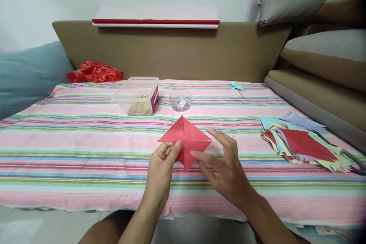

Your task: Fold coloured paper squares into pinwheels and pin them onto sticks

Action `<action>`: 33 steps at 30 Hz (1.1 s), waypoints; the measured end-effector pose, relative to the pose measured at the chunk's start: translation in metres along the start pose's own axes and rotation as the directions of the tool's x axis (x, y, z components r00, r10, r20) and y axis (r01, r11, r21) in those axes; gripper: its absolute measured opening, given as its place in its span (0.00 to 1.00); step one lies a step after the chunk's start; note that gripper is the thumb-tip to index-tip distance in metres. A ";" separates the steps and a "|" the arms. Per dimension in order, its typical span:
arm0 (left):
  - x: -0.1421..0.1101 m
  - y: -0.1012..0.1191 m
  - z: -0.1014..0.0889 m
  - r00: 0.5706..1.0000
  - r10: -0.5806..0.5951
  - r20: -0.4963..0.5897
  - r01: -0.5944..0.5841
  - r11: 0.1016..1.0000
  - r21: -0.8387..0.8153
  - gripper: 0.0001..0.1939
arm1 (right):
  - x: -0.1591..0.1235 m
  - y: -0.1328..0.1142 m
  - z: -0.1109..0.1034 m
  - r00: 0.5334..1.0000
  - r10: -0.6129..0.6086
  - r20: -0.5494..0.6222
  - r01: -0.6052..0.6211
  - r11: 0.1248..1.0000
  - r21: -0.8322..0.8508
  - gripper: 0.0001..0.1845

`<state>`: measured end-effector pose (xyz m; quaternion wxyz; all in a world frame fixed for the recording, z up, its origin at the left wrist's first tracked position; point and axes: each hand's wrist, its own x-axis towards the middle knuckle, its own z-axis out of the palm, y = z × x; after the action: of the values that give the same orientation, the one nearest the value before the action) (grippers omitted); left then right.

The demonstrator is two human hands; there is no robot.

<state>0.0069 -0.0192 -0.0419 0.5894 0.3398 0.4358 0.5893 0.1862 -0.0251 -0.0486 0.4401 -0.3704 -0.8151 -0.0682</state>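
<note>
A square of red paper (195,132), turned corner-up, is held above the striped cloth. Slits run in from its side corners, and creases cross at its middle. My left hand (162,160) pinches the lower left of the paper between thumb and bent fingers. On the right, my right hand (228,167) has its fingers spread. One fingertip touches the lower right part of the paper, while another finger reaches out beside the right corner. Whatever lies behind the paper is hidden.
Beyond the paper stand a clear box (140,108) of thin wooden sticks and a round clear container (180,103) with small items. A blue paper pinwheel (236,87) lies far right. Cut coloured papers (303,143) and scissors (354,160) lie at right, by stacked cushions (323,84).
</note>
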 end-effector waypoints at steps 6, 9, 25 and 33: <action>-0.001 0.002 0.002 1.000 0.002 0.008 -0.002 1.000 0.019 0.13 | 0.003 -0.003 0.002 1.000 -0.018 -0.014 0.020 0.996 0.086 0.09; -0.001 0.001 0.003 1.000 0.017 0.024 -0.018 0.998 0.059 0.14 | 0.004 -0.008 0.001 0.994 0.108 -0.018 -0.103 0.977 0.185 0.06; -0.010 0.007 0.010 0.995 0.038 0.090 -0.058 0.972 0.229 0.16 | 0.005 -0.021 0.011 0.693 0.710 0.125 -0.661 0.556 0.504 0.09; -0.014 0.010 0.011 0.996 0.029 0.085 -0.048 0.975 0.219 0.16 | 0.003 -0.026 0.014 0.700 0.705 0.114 -0.633 0.539 0.556 0.09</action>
<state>0.0138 -0.0317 -0.0273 0.5537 0.4353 0.4675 0.5342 0.1588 -0.0361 -0.0489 0.5693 -0.5036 -0.5641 0.3225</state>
